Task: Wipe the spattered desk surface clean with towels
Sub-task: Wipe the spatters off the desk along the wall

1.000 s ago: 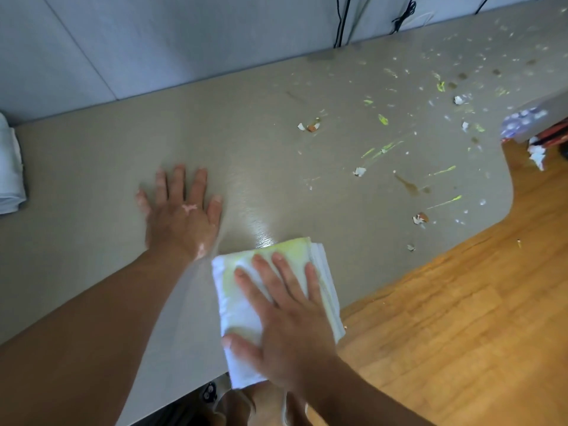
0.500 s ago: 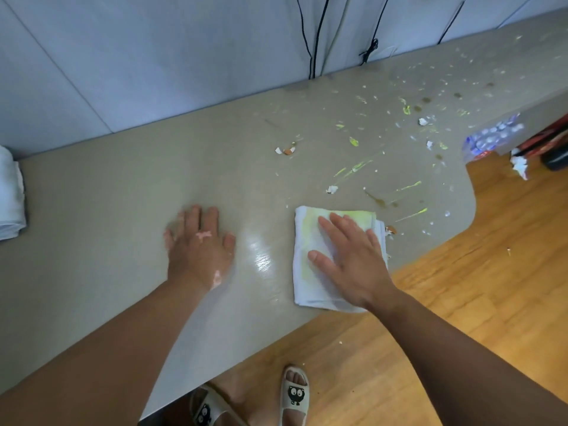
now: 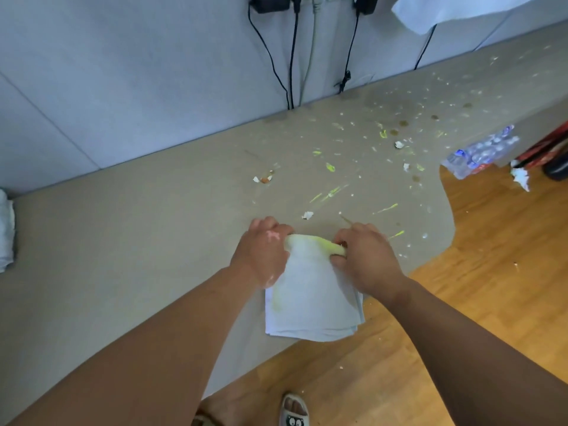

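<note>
A folded white towel (image 3: 310,299) with yellow-green stains lies near the front edge of the grey-beige desk (image 3: 138,235). My left hand (image 3: 261,250) pinches its far left corner and my right hand (image 3: 365,259) pinches its far right corner; the far edge is lifted and rolled back. Beyond the hands the desk carries spatter (image 3: 335,189): green streaks, brown drops and white shell-like bits (image 3: 307,215), spreading toward the far right.
A second white towel (image 3: 6,232) sits at the desk's left end. Black and grey cables (image 3: 292,56) hang down the wall behind. On the wooden floor (image 3: 479,302) at right lie a pack of water bottles (image 3: 479,153) and crumpled paper (image 3: 521,178).
My left hand left the bare desk and joined the right on the towel. Both now grip its far edge and curl it back. The flat wiping has stopped.
</note>
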Tool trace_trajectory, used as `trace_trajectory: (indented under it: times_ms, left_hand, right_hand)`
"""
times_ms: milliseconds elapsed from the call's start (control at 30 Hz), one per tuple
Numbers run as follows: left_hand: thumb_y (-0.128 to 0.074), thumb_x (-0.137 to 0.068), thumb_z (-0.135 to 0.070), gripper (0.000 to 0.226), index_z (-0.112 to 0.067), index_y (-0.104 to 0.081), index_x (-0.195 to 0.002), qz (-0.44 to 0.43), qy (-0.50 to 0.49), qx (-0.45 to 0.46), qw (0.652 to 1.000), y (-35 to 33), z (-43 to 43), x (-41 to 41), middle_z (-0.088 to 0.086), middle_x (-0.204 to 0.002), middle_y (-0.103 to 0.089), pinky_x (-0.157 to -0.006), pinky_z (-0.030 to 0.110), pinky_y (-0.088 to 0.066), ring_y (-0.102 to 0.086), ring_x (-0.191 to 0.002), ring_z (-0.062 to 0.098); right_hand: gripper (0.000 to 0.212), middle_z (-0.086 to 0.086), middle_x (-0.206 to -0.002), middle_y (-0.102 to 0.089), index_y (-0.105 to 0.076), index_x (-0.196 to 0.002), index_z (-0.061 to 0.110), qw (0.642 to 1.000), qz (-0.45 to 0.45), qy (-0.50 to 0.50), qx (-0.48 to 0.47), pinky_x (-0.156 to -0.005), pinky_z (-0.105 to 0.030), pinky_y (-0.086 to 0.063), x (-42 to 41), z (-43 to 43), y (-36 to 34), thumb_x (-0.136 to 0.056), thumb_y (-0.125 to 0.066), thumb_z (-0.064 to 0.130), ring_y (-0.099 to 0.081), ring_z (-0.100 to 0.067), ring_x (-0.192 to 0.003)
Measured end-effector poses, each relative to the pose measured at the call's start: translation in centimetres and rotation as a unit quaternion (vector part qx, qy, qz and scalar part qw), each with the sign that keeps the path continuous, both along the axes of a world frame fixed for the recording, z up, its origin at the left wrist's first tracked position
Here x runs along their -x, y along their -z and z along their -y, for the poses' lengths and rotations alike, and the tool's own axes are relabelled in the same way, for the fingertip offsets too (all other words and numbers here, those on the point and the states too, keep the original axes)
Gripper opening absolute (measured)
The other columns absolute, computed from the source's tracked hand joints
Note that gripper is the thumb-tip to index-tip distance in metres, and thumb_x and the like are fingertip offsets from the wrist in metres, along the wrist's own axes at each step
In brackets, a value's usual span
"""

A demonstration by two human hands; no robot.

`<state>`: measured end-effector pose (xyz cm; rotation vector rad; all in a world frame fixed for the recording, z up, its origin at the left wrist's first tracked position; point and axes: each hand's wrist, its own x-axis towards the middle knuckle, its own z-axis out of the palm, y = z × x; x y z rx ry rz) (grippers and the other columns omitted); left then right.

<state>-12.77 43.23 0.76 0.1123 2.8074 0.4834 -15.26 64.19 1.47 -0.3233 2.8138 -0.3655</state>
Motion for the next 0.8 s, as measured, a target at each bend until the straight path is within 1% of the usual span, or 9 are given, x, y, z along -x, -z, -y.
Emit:
trace_trajectory:
  times_ms: [133, 267, 400, 467, 500, 600, 633, 733, 800]
  left_hand:
    - [-0.061, -0.092, -0.025, 0.022, -0.026, -0.065, -0.114, 0.003, -0.004, -0.030, 1.000, -0.7, 0.6, -0.3, -0.005, -0.117, -0.055, -0.105, 0.037, -0.039, -0.046, -0.120, 0.022]
    - [-0.055, -0.076, -0.027, 0.029, -0.014, -0.068, -0.099, -0.050, 0.036, -0.126, 0.990, -3.2, 2.2, -2.4, -0.004, -0.097, -0.064, -0.098, 0.041, -0.047, -0.062, -0.112, 0.029]
    - [-0.061, -0.079, -0.023, 0.030, -0.017, -0.070, -0.107, -0.073, 0.054, -0.170, 0.981, -6.2, 3.7, -5.1, -0.012, -0.112, -0.070, -0.117, 0.029, -0.031, -0.044, -0.144, 0.011]
    - [-0.059, -0.082, -0.032, 0.032, -0.016, -0.068, -0.108, -0.059, 0.060, -0.182, 0.980, -8.3, 4.1, -6.8, -0.011, -0.114, -0.070, -0.121, 0.029, -0.027, -0.044, -0.140, -0.001]
    - [-0.058, -0.082, -0.035, 0.037, -0.016, -0.068, -0.111, -0.040, 0.052, -0.194, 0.979, -9.6, 4.2, -7.8, -0.009, -0.113, -0.070, -0.117, 0.026, -0.031, -0.053, -0.126, -0.008]
    - [-0.065, -0.084, -0.026, 0.027, -0.020, -0.067, -0.110, 0.013, -0.011, -0.262, 0.965, -12.9, 4.5, -10.8, -0.002, -0.092, -0.071, -0.069, 0.021, -0.046, -0.061, -0.074, 0.001]
    - [-0.068, -0.084, -0.028, 0.025, -0.022, -0.067, -0.109, 0.025, -0.017, -0.287, 0.958, -13.5, 4.7, -11.5, -0.003, -0.093, -0.072, -0.065, 0.023, -0.049, -0.063, -0.075, 0.005]
    - [-0.070, -0.084, -0.054, 0.039, -0.033, -0.067, -0.116, 0.076, -0.055, -0.362, 0.928, -14.1, 5.6, -12.3, -0.009, -0.108, -0.075, -0.083, 0.032, -0.058, -0.071, -0.098, 0.012]
    - [-0.069, -0.088, -0.049, 0.037, -0.026, -0.070, -0.116, 0.094, -0.130, -0.430, 0.888, -13.6, 6.4, -11.8, -0.001, -0.110, -0.077, -0.090, 0.042, -0.060, -0.074, -0.101, 0.020]
  right_hand:
    - [0.013, 0.009, -0.089, -0.066, -0.058, -0.091, 0.029, 0.981, 0.054, -0.003, 0.184, -0.071, -0.028, -0.044, -1.4, -1.2, -1.8, -0.089, -0.068, 0.021, -0.059, -0.015, -0.086]
    - [0.014, 0.011, -0.088, -0.065, -0.059, -0.091, 0.031, 0.955, 0.112, -0.043, 0.272, -0.066, -0.022, -0.042, -2.4, -1.4, -5.9, -0.092, -0.069, 0.021, -0.057, -0.007, -0.082]
    - [0.016, 0.009, -0.088, -0.065, -0.062, -0.092, 0.030, 0.931, 0.128, -0.099, 0.327, -0.067, -0.022, -0.044, -2.8, 0.0, -11.2, -0.093, -0.069, 0.015, -0.060, -0.009, -0.082]
    - [0.017, 0.009, -0.089, -0.067, -0.063, -0.093, 0.031, 0.923, 0.137, -0.137, 0.331, -0.070, -0.026, -0.046, -3.0, 1.1, -14.0, -0.094, -0.068, 0.015, -0.062, -0.012, -0.084]
    - [0.016, 0.008, -0.090, -0.067, -0.063, -0.094, 0.030, 0.920, 0.142, -0.160, 0.328, -0.072, -0.029, -0.048, -3.0, 1.7, -15.4, -0.094, -0.068, 0.015, -0.063, -0.014, -0.085]
    - [0.011, 0.004, -0.088, -0.067, -0.065, -0.097, 0.024, 0.915, 0.162, -0.227, 0.291, -0.072, -0.029, -0.048, -2.9, 3.8, -18.9, -0.094, -0.068, 0.014, -0.063, -0.013, -0.083]
    - [0.011, 0.005, -0.088, -0.067, -0.065, -0.097, 0.024, 0.914, 0.172, -0.245, 0.275, -0.071, -0.026, -0.047, -2.8, 4.5, -19.9, -0.094, -0.069, 0.014, -0.063, -0.012, -0.083]
    - [0.012, 0.010, -0.091, -0.067, -0.065, -0.101, 0.029, 0.912, 0.180, -0.301, 0.211, -0.073, -0.022, -0.048, -2.1, 7.2, -21.3, -0.095, -0.068, 0.019, -0.063, -0.007, -0.087]
    - [0.012, 0.011, -0.094, -0.068, -0.064, -0.104, 0.032, 0.917, 0.154, -0.320, 0.182, -0.080, -0.028, -0.051, -0.8, 9.1, -20.4, -0.094, -0.069, 0.027, -0.063, -0.008, -0.090]
